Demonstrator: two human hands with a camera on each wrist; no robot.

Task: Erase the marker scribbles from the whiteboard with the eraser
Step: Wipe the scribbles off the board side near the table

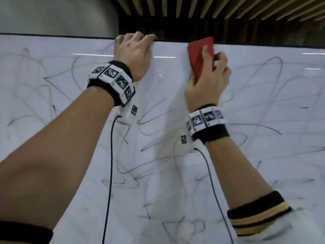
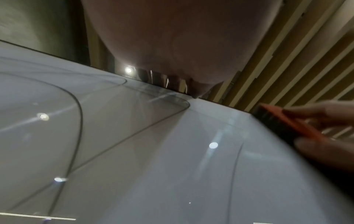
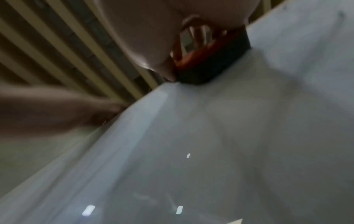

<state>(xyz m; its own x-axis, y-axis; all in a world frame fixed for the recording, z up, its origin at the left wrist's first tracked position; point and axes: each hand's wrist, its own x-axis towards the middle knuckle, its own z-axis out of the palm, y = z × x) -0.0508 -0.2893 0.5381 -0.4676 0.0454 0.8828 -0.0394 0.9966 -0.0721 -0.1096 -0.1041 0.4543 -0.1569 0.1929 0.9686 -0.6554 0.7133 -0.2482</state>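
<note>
A large whiteboard (image 1: pixel 158 173) fills the head view, covered in black marker scribbles (image 1: pixel 263 74). My right hand (image 1: pixel 209 80) grips a red eraser (image 1: pixel 198 55) with a dark felt underside and presses it flat on the board just below the top edge. The eraser (image 2: pixel 287 122) shows at the right of the left wrist view, and the eraser (image 3: pixel 210 63) sits under my palm in the blurred right wrist view. My left hand (image 1: pixel 133 53) hooks its fingers over the board's top edge, left of the eraser. A pale strip between the hands carries no lines.
Behind the board's top edge (image 1: pixel 52 35) stands a wall of vertical wooden slats (image 1: pixel 211 9) and a pale wall (image 1: pixel 52 14). Black cables (image 1: pixel 110 164) hang from both wrist bands in front of the board. Ceiling lights reflect on the glossy surface.
</note>
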